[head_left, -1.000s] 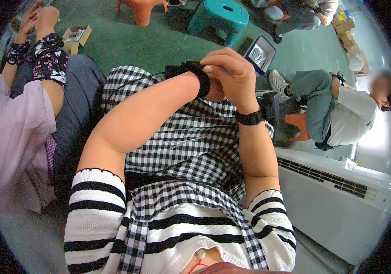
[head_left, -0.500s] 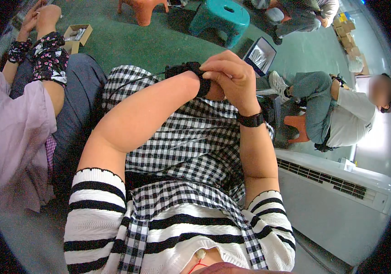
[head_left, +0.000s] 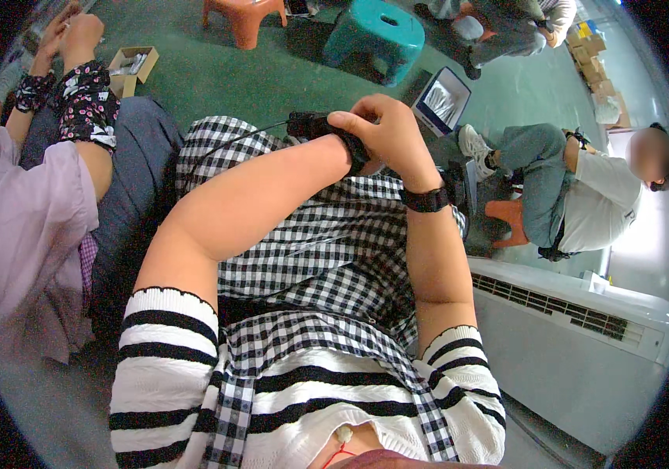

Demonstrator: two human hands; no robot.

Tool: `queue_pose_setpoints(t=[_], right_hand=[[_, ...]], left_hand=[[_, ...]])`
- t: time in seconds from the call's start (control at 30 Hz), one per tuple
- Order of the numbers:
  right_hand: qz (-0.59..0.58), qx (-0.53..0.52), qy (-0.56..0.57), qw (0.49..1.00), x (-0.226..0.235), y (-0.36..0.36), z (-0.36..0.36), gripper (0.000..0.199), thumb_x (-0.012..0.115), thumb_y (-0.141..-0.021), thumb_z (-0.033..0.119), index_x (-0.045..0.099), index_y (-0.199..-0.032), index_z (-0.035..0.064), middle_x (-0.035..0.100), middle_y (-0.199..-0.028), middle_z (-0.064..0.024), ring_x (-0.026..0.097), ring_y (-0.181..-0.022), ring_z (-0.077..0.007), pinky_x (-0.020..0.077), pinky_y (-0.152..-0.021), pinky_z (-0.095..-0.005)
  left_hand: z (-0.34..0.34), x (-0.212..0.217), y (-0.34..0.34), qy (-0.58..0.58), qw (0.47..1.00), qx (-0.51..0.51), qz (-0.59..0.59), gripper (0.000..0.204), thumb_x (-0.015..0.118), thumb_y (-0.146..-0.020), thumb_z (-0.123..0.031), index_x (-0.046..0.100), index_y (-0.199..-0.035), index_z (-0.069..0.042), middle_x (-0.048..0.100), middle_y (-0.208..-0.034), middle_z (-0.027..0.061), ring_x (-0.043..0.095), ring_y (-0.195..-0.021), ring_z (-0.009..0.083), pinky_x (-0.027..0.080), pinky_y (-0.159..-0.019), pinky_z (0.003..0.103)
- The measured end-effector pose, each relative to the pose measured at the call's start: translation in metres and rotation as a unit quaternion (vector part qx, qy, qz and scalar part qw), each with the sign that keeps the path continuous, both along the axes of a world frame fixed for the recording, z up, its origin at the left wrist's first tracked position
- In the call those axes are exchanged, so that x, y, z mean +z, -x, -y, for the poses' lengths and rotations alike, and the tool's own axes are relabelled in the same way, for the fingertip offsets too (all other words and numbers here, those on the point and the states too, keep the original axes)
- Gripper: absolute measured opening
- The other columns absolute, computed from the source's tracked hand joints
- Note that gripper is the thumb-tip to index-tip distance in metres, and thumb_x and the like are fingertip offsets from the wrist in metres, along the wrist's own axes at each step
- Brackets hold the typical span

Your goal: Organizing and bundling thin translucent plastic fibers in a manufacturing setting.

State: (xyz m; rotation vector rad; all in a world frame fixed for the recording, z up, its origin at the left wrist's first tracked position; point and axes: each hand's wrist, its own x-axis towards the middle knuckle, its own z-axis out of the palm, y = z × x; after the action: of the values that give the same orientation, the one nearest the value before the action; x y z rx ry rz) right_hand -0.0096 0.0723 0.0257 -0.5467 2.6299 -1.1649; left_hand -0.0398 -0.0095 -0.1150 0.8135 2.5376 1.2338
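Black wristband (head_left: 358, 156) circles the left wrist (head_left: 339, 156), with the right hand (head_left: 385, 131) over it, mostly hiding the left hand (head_left: 374, 166); I cannot tell either's grip. A teal stool (head_left: 381, 33) and blue-rimmed box (head_left: 433, 118) stand beyond. The right thumb (head_left: 346, 122) has slid leftward.

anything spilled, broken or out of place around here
Nothing stands out. The teal stool and the orange stool beside it stand upright; the open blue-sided box holds its pale contents, and no spill or breakage shows. The right hand partly covers the black left wristband.
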Motion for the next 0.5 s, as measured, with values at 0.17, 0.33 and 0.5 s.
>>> queue_pose_setpoints(t=[0.17, 0.33, 0.5], right_hand=[[-0.066, 0.084, -0.005, 0.994, 0.000, -0.004, -0.003, 0.030, 0.070, -0.074, 0.026, 0.059, -0.071, -0.0016, 0.051, -0.058, -0.0024, 0.048, -0.056, -0.0074, 0.0386, -0.050, -0.0238], [-0.013, 0.106, -0.009, 0.994, 0.002, -0.010, -0.002, 0.031, 0.070, -0.074, 0.022, 0.053, -0.073, -0.0042, 0.043, -0.058, -0.0030, 0.038, -0.058, -0.0076, 0.0375, -0.052, -0.0260], [-0.064, 0.098, 0.014, 0.993, 0.008, -0.020, 0.000, 0.026, 0.067, -0.072, 0.016, 0.047, -0.071, -0.0006, 0.054, -0.066, -0.0144, 0.049, -0.059, -0.0265, 0.0434, -0.059, -0.0344]], left_hand=[[-0.004, -0.001, 0.008, -0.008, 1.000, 0.013, 0.020, 0.016, 0.049, -0.085, -0.020, 0.059, -0.080, -0.008, 0.060, -0.078, 0.0039, 0.056, -0.076, 0.0172, 0.042, -0.064, 0.031], [0.008, -0.007, 0.001, -0.015, 0.999, 0.024, 0.037, 0.017, 0.049, -0.086, -0.020, 0.059, -0.080, -0.008, 0.060, -0.077, 0.0035, 0.056, -0.075, 0.0171, 0.042, -0.064, 0.031], [0.020, -0.011, 0.010, -0.020, 0.998, 0.037, 0.055, 0.017, 0.049, -0.086, -0.021, 0.059, -0.080, -0.008, 0.059, -0.077, 0.0031, 0.056, -0.075, 0.0169, 0.042, -0.063, 0.031]])
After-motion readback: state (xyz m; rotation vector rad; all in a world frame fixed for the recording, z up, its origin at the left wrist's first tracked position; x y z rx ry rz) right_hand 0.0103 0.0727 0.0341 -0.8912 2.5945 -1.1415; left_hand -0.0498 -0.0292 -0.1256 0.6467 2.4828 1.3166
